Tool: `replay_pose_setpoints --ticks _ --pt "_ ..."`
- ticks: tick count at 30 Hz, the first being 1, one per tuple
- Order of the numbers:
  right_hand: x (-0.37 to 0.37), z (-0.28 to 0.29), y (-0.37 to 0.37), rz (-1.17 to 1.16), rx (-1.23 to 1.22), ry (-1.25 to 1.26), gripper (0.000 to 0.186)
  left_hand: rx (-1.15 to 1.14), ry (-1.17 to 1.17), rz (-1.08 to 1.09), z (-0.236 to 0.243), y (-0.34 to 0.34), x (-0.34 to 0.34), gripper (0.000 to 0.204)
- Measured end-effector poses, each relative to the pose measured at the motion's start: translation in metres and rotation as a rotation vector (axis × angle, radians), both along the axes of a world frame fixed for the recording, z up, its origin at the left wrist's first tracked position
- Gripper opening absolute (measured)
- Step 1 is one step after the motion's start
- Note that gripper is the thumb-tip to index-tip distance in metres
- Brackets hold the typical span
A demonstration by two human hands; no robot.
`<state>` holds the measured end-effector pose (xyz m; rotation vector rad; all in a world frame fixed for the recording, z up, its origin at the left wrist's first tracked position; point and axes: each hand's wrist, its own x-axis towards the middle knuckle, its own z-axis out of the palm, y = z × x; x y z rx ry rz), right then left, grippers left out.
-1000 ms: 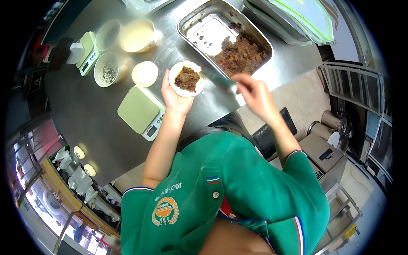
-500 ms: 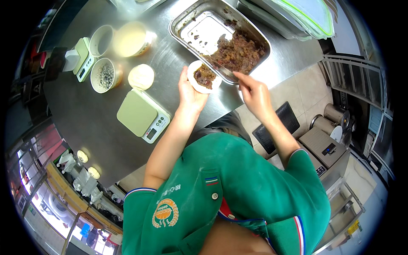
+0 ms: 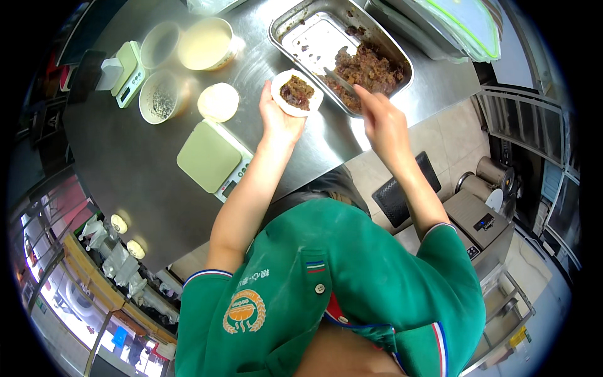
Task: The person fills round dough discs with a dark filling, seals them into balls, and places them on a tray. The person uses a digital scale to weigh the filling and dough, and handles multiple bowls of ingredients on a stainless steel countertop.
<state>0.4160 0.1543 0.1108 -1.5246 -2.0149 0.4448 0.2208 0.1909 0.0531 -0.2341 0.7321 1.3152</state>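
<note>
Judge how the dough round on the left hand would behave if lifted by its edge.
The dough round would probably be floppy: it looks soft, flat and pale, resting on the left hand. The heaped brown filling on its middle would likely make it sag. That filling looks moist and sits uncovered, so it might slide off if tilted.

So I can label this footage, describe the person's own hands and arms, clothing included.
The left hand and right hand are bare, without gloves; the forearms are uncovered too. Short green sleeves end in narrow striped trim.
</note>
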Motion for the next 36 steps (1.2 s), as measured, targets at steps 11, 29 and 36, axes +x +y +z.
replay_pose_setpoints --ticks 11,29,36 --pt "-0.044 -0.016 -0.029 0.303 0.049 0.013 0.043 -0.006 -0.100 0.055 -0.007 -0.017 -0.034 0.052" --pt "-0.226 -0.049 -0.064 0.208 -0.858 1.076 0.002 -0.238 1.482 0.295 -0.031 -0.176 -0.223 0.043" --pt "-0.142 -0.037 -0.037 0.121 -0.577 0.798 0.005 -0.278 1.154 0.262 -0.031 -0.210 -0.238 0.043"
